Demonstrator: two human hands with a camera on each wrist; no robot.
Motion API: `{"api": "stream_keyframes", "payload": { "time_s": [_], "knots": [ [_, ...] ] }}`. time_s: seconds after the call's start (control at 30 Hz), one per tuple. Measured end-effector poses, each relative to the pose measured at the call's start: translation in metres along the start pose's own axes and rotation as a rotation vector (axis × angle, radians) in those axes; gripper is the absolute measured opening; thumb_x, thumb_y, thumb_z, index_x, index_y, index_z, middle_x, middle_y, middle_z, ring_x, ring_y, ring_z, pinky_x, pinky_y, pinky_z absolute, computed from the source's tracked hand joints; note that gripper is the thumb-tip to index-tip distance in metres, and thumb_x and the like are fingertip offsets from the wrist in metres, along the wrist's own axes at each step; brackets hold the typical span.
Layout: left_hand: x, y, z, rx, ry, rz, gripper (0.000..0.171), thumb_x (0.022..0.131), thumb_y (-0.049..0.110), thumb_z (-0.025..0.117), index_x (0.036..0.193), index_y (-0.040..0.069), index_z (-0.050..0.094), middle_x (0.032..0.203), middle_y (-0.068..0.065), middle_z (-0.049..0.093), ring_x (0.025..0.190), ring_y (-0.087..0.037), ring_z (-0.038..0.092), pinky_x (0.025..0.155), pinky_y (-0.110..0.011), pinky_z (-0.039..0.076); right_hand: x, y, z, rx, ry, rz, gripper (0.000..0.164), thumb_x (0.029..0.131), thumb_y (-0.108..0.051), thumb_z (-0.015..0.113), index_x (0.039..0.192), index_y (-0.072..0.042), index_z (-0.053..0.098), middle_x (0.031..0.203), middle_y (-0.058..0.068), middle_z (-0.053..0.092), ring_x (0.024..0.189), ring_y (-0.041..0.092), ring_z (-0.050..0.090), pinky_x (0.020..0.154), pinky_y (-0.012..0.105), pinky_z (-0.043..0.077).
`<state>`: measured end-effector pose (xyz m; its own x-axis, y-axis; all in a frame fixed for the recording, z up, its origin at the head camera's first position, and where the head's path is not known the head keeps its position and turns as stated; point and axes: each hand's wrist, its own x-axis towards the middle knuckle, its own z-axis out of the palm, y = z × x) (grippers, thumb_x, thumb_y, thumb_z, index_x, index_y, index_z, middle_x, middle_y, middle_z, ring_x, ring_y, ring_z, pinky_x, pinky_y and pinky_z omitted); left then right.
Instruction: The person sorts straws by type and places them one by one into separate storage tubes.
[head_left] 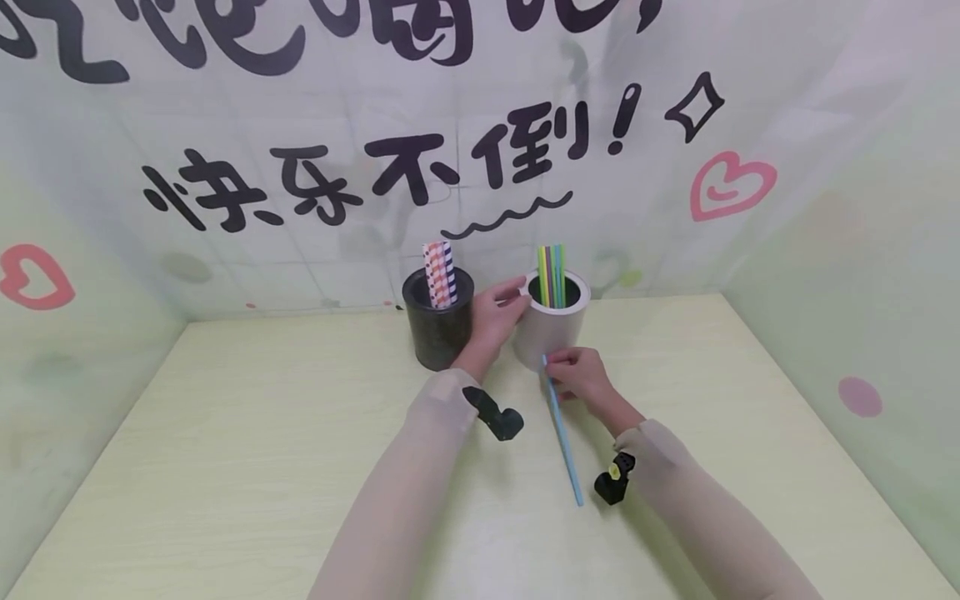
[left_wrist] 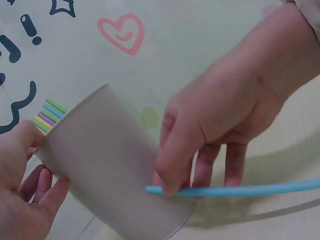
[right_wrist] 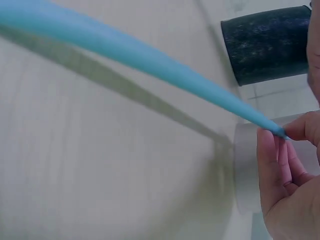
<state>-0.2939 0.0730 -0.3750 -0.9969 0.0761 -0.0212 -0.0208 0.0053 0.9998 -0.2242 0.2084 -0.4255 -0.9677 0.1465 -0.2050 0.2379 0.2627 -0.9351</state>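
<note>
A light blue drinking straw is pinched near its far end between the thumb and fingers of my right hand. Its long free part slants back toward me over the table, casting a shadow in the right wrist view. The pinched end overlaps the lower front of a white cup. My left hand holds that cup at its left side, with the thumb up at the rim and the other fingers along the wall. Several coloured straws stand upright inside it.
Left of the white cup stands a black cup with several patterned straws, close beside my left wrist. The pale wooden table meets a printed back wall just behind both cups, with side walls left and right.
</note>
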Motion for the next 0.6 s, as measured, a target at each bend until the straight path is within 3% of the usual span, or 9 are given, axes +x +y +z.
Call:
{"api": "stream_keyframes", "payload": {
  "time_s": [0.27,0.6],
  "knots": [
    [0.002,-0.001,-0.001,-0.01,-0.014,-0.008,0.035,0.082,0.008,0.064,0.118,0.009,0.062,0.114,-0.01,0.059,0.099,-0.019,0.057,0.076,-0.022,0.053,-0.003,-0.022,-0.015,0.108,-0.017,-0.097,0.025,0.081,-0.003,0.058,0.103,0.009,0.056,0.081,0.005,0.057,0.067,0.015,0.06,0.055,0.036,0.057],
    [0.002,0.0,0.0,0.018,-0.012,-0.034,0.037,0.082,0.009,0.064,0.119,0.012,0.062,0.118,-0.01,0.056,0.104,-0.018,0.054,0.077,-0.021,0.053,-0.008,-0.051,-0.035,0.133,0.005,-0.192,0.026,0.081,-0.002,0.057,0.104,0.01,0.055,0.08,0.004,0.053,0.064,0.013,0.058,0.056,0.038,0.057]
  ]
}}
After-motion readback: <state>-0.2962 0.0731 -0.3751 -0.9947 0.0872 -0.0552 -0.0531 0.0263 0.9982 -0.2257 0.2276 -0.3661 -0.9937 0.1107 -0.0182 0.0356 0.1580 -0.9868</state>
